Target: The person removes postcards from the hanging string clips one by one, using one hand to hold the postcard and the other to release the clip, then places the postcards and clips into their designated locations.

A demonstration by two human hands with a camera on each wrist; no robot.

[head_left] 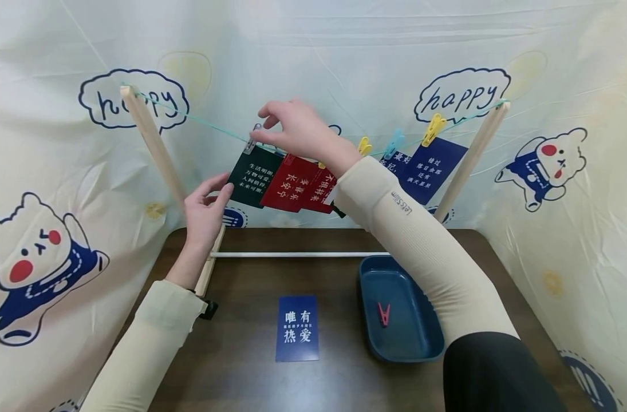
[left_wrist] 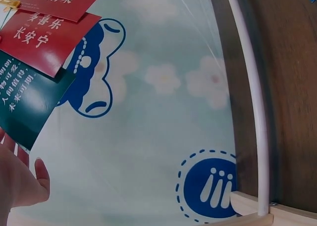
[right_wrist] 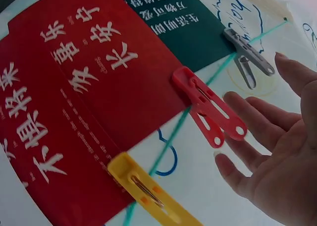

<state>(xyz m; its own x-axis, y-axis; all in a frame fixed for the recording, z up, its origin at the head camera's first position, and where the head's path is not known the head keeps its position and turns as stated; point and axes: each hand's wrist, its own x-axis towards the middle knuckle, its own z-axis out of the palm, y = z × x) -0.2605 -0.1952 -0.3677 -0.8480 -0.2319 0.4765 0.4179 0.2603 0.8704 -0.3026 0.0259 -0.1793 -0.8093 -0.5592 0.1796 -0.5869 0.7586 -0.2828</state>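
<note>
A dark green card (head_left: pixel 251 180) with white writing hangs from the teal string, held by a grey clothespin (right_wrist: pixel 247 50). My right hand (head_left: pixel 304 130) is beside that clothespin, its fingers spread and apart from it in the right wrist view. At the green card's lower left edge is my left hand (head_left: pixel 204 210), with loosely bent fingers close to the edge; whether they touch it I cannot tell. Beside the green card hang red cards (head_left: pixel 292 186), with a red clothespin (right_wrist: pixel 208 104) and a yellow clothespin (right_wrist: pixel 143 189) on them.
Wooden posts (head_left: pixel 156 146) carry the string. Blue cards (head_left: pixel 432 171) hang at its right end under yellow and light blue clothespins. A blue card (head_left: pixel 297 329) lies on the dark table (head_left: pixel 241 355). A pink clothespin (head_left: pixel 383 314) lies in the blue tray (head_left: pixel 403 355).
</note>
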